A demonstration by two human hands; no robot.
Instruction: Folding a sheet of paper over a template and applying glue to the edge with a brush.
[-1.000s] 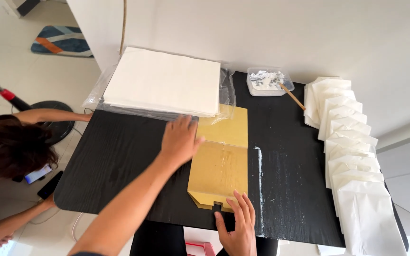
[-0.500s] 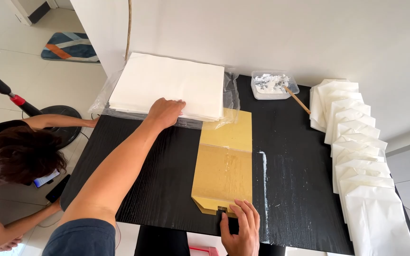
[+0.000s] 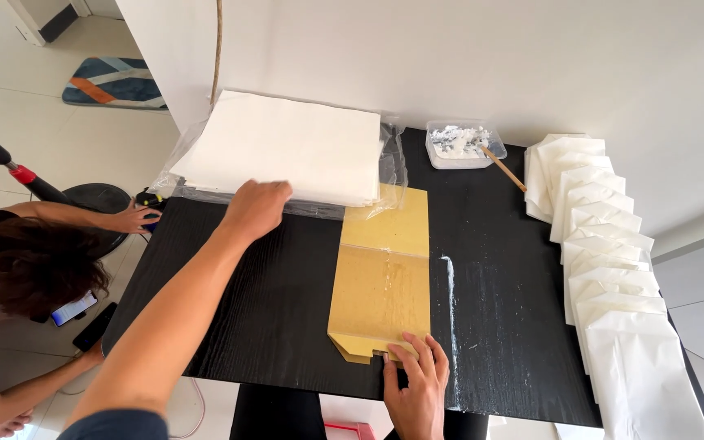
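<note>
A: Left hand [image 3: 256, 209]?
B: Arm stretched out long across the black tabletop [image 3: 230, 318], toward the far left corner. Knuckles up, fingers curled down on the near edge of the white paper stack [image 3: 287, 147]. Touching it; cannot tell whether pinching a sheet or just resting.

A: Right hand [image 3: 415, 389]?
B: At the near edge, just right of middle. Fingers spread flat, pressing the near end of the tan cardboard piece [image 3: 383, 281]. No pinch, only pinning it down.

A: Cardboard position?
B: Flat on the tabletop centre, long way near-to-far. Far end tucked under the clear plastic wrap [image 3: 391, 167] that sits beneath the paper stack.

A: Counts?
B: One cardboard piece. One paper stack. One small clear tub [image 3: 462, 145] of white paste at the far edge, one wooden stick [image 3: 505, 169] leaning out of it. Row of folded white paper bags [image 3: 605, 269] overlapping down the right edge, roughly ten, exact number hard to tell.

A: Anything else?
B: Second person [image 3: 22, 277] crouched on the floor off the left edge.
</note>
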